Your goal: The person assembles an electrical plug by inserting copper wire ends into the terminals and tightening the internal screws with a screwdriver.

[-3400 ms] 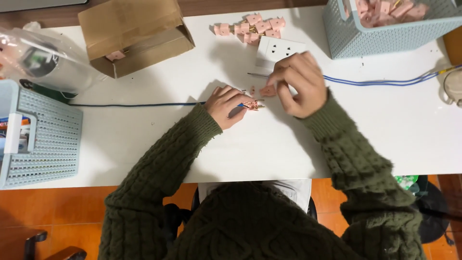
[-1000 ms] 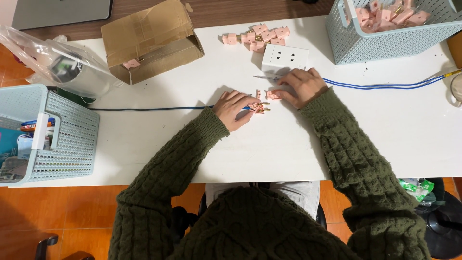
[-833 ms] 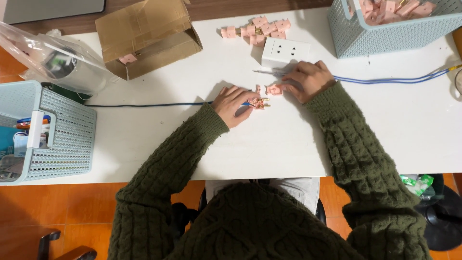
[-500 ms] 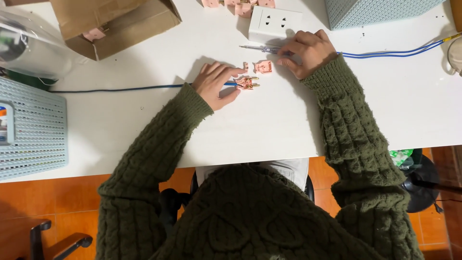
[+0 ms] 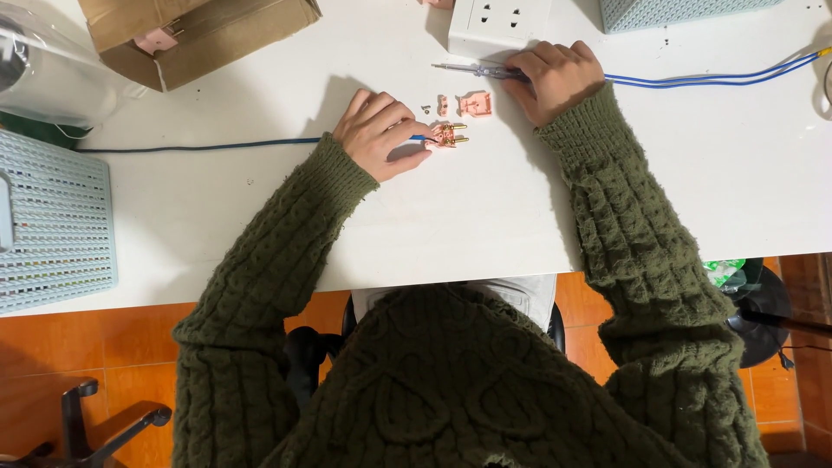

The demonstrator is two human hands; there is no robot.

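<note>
The end of a blue cable [image 5: 208,146] is pinched between the fingers of the left hand [image 5: 380,134], held narrow and low on the white table [image 5: 433,217]. At the fingertips a pink plug half with two brass pins [image 5: 449,134] is seen, pins pointing right; whether it is touched by the fingers cannot be told. The cable is run leftward from the hand across the table.

The right hand [image 5: 555,78] is laid knuckles-up, fingers curled over the handle of a thin screwdriver [image 5: 472,68]; its shaft is pointed left, lying flat on the table. The grip is closed on the handle.

Between the two hands a pink plug cover [image 5: 475,104] is lying open side up, with a smaller pink piece [image 5: 443,106] just beside it on the left and a tiny screw [image 5: 426,108] near that.

Just above the screwdriver a white socket block [image 5: 498,24] is placed. A pair of blue wires [image 5: 719,78] is run from under the right hand to the right edge. At upper left an open cardboard box [image 5: 199,35] with a pink part inside is seen, beside a clear plastic bag [image 5: 43,69]. A pale blue perforated basket [image 5: 52,225] is at the left edge. Both arms are covered by dark green knitted sleeves [image 5: 624,217].
</note>
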